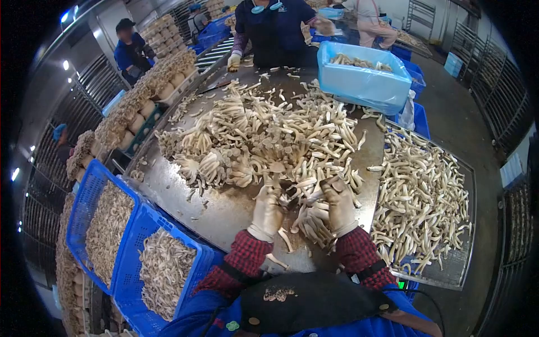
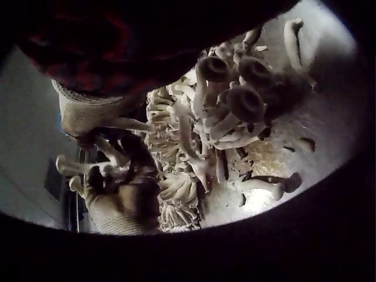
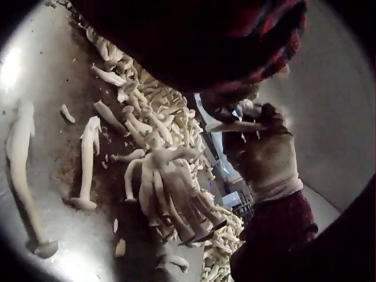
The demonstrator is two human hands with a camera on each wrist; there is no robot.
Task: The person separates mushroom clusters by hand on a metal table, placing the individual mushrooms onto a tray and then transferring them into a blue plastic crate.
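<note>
My gloved left hand (image 1: 268,210) curls its fingers around a pale mushroom stem (image 3: 235,126) in front of the main heap. My gloved right hand (image 1: 339,206) is level with it a little to the right, gripping mushrooms (image 2: 94,167) whose stems stick out between dirty fingertips. The two hands are close together in both wrist views. Below them, a joined mushroom cluster (image 3: 176,194) lies on the metal table (image 1: 224,216), near my right wrist. Several loose mushrooms (image 3: 88,164) lie beside that cluster.
A large mushroom heap (image 1: 252,135) covers the table's middle. At the right is a tray of separated mushrooms (image 1: 421,196). Blue crates (image 1: 126,253) stand at the left, and a light-blue lined tub (image 1: 365,84) at the far right. A person (image 1: 275,33) stands across the table.
</note>
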